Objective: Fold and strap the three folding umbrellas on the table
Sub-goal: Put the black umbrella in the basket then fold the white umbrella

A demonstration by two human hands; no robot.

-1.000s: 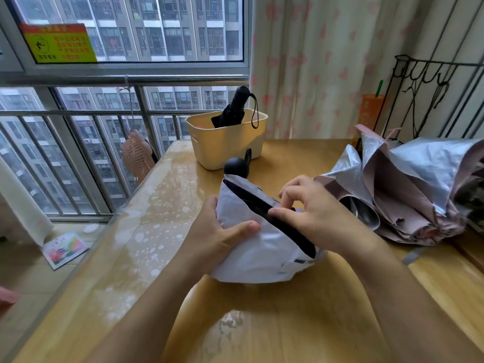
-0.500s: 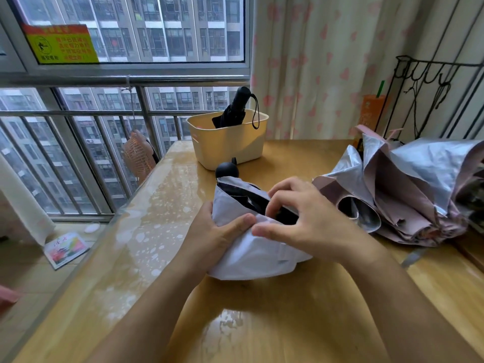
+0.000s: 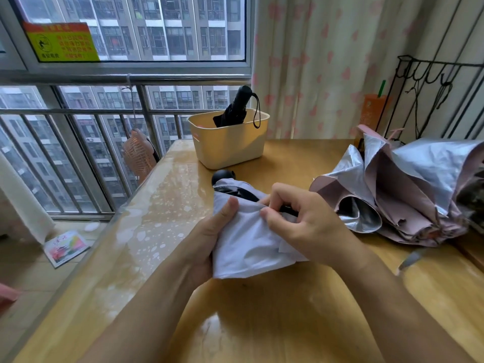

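Observation:
A white folding umbrella (image 3: 247,244) with a black lining and a round black handle lies in front of me on the wooden table (image 3: 275,323). My left hand (image 3: 212,237) grips its left side, thumb on top. My right hand (image 3: 303,221) pinches a white fold over the black strip. A pink and silver umbrella (image 3: 408,189) lies loose and unfolded at the right. A black umbrella (image 3: 234,107), rolled and strapped, stands handle up in a cream bin (image 3: 227,142).
The table's left edge runs along a window with metal railing bars (image 3: 86,158). A pink fan (image 3: 137,153) stands below the table's far left corner. A black wire rack (image 3: 432,95) and a curtain are behind the table at the right.
My right hand has pulled the white fabric across the black strip, hiding most of it. The umbrella bundle has rolled tighter and shifted slightly left. The other two umbrellas have not moved.

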